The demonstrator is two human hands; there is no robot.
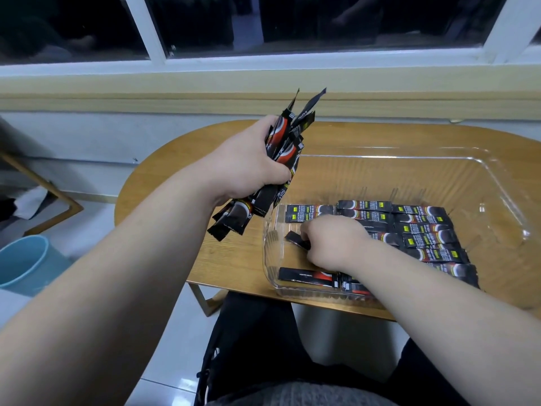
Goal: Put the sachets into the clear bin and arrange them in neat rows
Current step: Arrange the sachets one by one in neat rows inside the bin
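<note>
Sachets [421, 230] lie in rows inside the clear bin [497, 183] on the table [228, 142]; left hand [248, 162] clutches a loose bundle [288, 142], right hand [330, 241] pinches one sachet [296, 238]. Judged light, limp, slick; grip mid-length.

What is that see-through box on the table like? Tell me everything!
The clear bin is a wide box of see-through plastic with rounded corners and a flared rim. It stands upright and open on the wooden table, near its front edge. Black sachets lie in rows on its floor, with gaps at the left end. The right hand reaches inside, pinching one sachet.
</note>
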